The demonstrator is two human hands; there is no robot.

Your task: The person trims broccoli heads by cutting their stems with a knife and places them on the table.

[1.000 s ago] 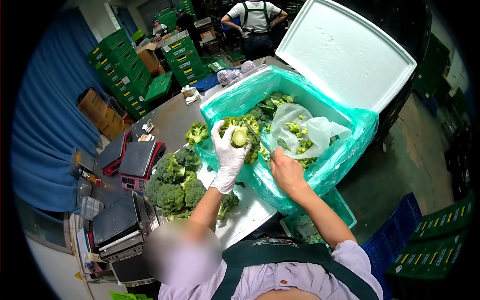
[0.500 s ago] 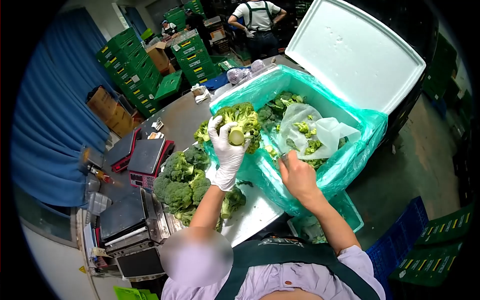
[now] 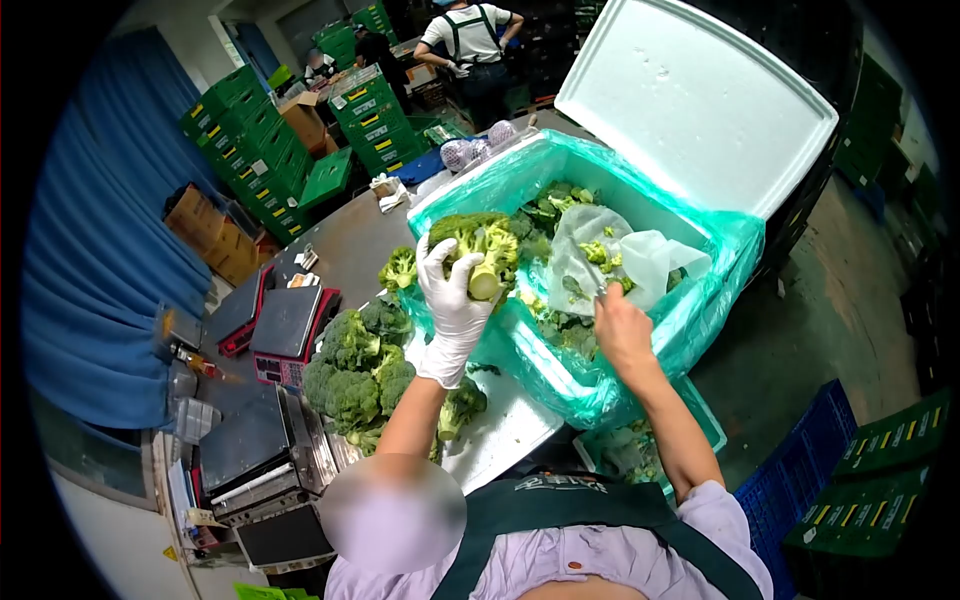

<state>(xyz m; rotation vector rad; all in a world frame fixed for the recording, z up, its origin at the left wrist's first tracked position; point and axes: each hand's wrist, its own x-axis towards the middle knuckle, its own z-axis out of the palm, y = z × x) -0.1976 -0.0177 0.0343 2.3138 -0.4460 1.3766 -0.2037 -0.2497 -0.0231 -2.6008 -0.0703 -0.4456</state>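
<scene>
My left hand (image 3: 455,318), in a white glove, is closed round a broccoli head (image 3: 492,246) with its pale cut stem toward me. It holds the head over the near left rim of a foam box (image 3: 690,222) lined with green plastic. My bare right hand (image 3: 626,335) is closed on a small knife (image 3: 602,290), mostly hidden by the fingers, above the box. Inside lie broccoli pieces (image 3: 560,200) and a translucent sheet (image 3: 640,262) with florets on it. Left of my gloved hand, several broccoli heads (image 3: 350,385) are heaped on a white board (image 3: 520,425).
Scales (image 3: 288,322) stand on the table at left. The foam lid (image 3: 700,100) leans up behind the box. Below the box sits a green-lined bin (image 3: 640,455); blue (image 3: 800,480) and green crates (image 3: 880,490) are at right. Another person (image 3: 468,45) stands at the back.
My right hand has moved right and a little up, away from the held broccoli. My left hand still grips the head, its stem now turned slightly lower and to the right.
</scene>
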